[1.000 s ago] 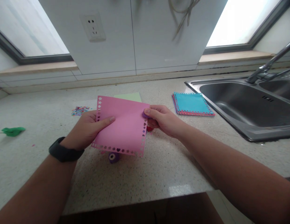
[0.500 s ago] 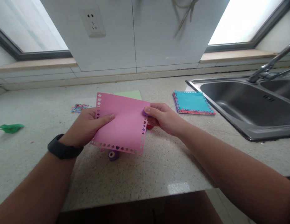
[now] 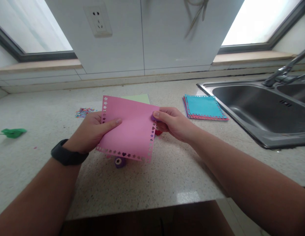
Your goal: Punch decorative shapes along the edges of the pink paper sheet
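Note:
A pink sheet of paper (image 3: 130, 127) is held up above the counter, with small star, flower and heart holes along its left, bottom and part of its right edge. My left hand (image 3: 94, 129) grips its left side, thumb on top and fingers behind. At the upper right edge, my right hand (image 3: 170, 121) is closed on a purple craft punch (image 3: 154, 116), mostly hidden by thumb and paper. Another purple punch (image 3: 120, 162) with a star on its white top stands under the paper's lower edge. Something red (image 3: 158, 131) shows partly below my right hand.
A light green sheet (image 3: 140, 98) lies behind the pink one. Punched confetti (image 3: 85, 112) is heaped at left, near a green crumpled item (image 3: 13, 132). At right, a stack of punched papers, blue on top (image 3: 202, 106), lies beside the steel sink (image 3: 240, 129).
The view has shifted very slightly. Both hands keep their hold on the paper and the punch, with no other clear change.

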### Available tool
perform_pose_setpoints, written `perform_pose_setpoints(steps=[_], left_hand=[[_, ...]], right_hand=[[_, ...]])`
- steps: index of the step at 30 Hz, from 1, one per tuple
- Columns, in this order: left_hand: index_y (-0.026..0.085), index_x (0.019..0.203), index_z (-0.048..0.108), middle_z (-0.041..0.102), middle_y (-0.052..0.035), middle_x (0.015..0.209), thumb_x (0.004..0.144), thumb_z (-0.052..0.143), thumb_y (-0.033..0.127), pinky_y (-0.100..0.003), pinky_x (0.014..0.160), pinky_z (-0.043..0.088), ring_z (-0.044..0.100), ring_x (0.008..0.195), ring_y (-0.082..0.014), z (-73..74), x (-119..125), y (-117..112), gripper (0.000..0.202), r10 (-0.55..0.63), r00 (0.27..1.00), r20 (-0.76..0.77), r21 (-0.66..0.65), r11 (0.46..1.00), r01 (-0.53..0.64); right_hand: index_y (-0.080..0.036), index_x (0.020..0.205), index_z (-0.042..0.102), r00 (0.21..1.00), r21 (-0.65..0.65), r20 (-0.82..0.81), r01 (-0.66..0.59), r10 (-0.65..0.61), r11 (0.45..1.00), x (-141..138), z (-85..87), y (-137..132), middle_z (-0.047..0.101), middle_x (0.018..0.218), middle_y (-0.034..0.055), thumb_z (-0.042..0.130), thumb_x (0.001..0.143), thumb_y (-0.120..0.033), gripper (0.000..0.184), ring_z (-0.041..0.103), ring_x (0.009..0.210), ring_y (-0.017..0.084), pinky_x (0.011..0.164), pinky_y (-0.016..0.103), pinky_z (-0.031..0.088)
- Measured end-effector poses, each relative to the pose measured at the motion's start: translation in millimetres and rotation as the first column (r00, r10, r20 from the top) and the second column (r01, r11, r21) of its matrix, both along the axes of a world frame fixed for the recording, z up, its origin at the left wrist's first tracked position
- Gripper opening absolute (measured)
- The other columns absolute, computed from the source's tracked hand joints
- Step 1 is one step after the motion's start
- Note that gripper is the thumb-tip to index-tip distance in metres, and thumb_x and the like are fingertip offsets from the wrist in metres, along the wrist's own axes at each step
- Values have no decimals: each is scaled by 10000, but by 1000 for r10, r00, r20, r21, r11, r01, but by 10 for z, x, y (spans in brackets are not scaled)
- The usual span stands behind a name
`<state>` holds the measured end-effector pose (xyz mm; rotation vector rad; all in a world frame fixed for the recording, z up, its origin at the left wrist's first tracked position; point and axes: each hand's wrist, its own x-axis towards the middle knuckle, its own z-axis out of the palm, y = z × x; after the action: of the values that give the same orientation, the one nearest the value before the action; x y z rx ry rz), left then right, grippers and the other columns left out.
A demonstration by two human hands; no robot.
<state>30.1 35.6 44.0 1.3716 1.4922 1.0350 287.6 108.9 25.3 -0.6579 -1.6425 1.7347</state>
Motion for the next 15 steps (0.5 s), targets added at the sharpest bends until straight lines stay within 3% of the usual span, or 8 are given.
perform_pose_setpoints(steps=[15], left_hand=[[161,808,724,713,-43,676,769,762,444,-242,422,484,633,522,-182,-34,-31,11,289,21,1000,15,-17,1000,-21]], right_hand=[[-186,769,567,1000,6,8,0,0,1000,1,1,-2,439,574,-54,607,923,-414,278,395,496,94,490,252,358]])
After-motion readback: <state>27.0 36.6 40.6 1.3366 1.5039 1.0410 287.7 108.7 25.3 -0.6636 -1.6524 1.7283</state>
